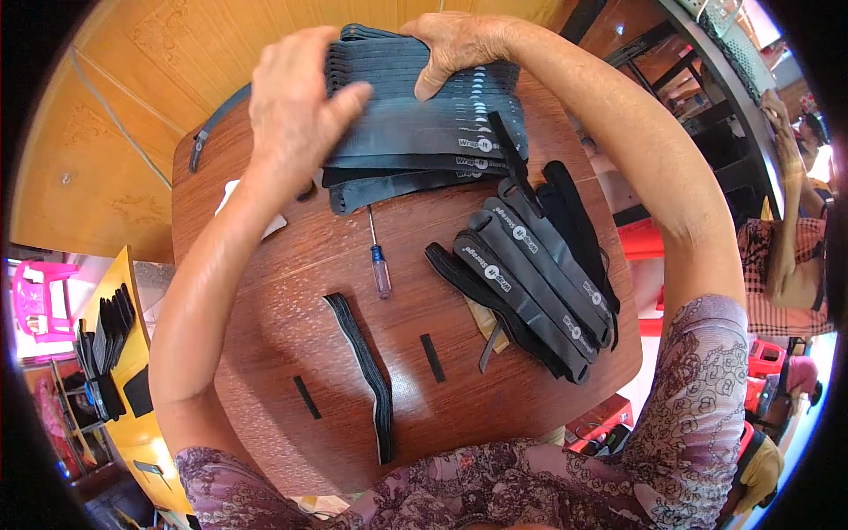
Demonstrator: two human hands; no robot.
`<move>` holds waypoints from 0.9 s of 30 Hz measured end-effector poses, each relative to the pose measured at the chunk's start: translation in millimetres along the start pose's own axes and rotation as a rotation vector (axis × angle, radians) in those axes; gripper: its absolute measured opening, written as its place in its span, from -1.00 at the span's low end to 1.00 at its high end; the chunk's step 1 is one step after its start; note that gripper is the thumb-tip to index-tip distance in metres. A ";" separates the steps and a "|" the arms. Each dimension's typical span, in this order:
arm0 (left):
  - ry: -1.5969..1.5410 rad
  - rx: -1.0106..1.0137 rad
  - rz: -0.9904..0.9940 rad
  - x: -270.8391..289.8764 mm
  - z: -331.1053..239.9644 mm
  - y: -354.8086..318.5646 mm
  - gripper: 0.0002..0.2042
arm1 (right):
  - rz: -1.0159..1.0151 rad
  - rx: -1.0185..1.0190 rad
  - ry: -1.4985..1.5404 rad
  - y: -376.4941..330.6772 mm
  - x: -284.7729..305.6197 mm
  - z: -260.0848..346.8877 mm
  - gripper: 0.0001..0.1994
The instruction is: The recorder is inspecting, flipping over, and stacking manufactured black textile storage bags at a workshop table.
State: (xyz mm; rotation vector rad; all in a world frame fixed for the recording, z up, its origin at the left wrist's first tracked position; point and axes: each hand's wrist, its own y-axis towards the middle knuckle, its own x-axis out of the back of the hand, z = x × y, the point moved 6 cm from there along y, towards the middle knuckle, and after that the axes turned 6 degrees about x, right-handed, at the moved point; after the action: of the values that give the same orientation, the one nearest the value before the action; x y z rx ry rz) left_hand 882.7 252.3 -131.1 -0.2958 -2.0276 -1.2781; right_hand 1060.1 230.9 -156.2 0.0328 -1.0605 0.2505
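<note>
A thick, fanned stack of dark hook-and-loop straps (397, 132) with white printing lies at the far side of the brown table. My left hand (296, 102), smeared by motion, is at the stack's left edge with its thumb spread from the fingers. At the far right of the stack, my right hand (459, 44) grips it, thumb pressed on top and fingers bent at the far edge. Nearer on the right lies a looser pile of printed black straps (530, 274). A screwdriver (380, 269) with a clear and blue handle points toward the stack.
A long folded black strip (364, 371) and two short black pieces (306, 397) lie on the near half of the table (265, 309). A single strap (216, 124) hangs near the far left corner. More black straps (110, 327) rest on a yellow surface at left.
</note>
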 end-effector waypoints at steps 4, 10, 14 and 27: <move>-0.103 -0.406 0.254 -5.7 -63.9 -40.4 -0.45 | -0.049 -0.047 -0.105 -3.2 3.4 11.2 -0.51; -0.015 -0.317 0.437 -25.4 -70.8 -54.2 -0.29 | -0.150 0.000 -0.219 -6.6 11.0 21.3 -0.57; -0.059 -0.323 0.418 -26.6 -71.2 -56.0 -0.32 | -0.240 -0.002 -0.204 -5.8 19.8 13.7 -0.60; -0.097 -0.283 0.386 -27.3 -65.0 -60.7 -0.35 | -0.370 -0.047 -0.470 -15.0 22.0 24.9 -0.69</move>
State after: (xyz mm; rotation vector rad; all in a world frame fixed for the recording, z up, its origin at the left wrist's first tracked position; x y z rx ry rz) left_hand 899.0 171.8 -174.8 -0.8519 -1.7508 -1.3157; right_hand 1052.2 216.9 -123.5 0.2536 -1.5007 -0.1264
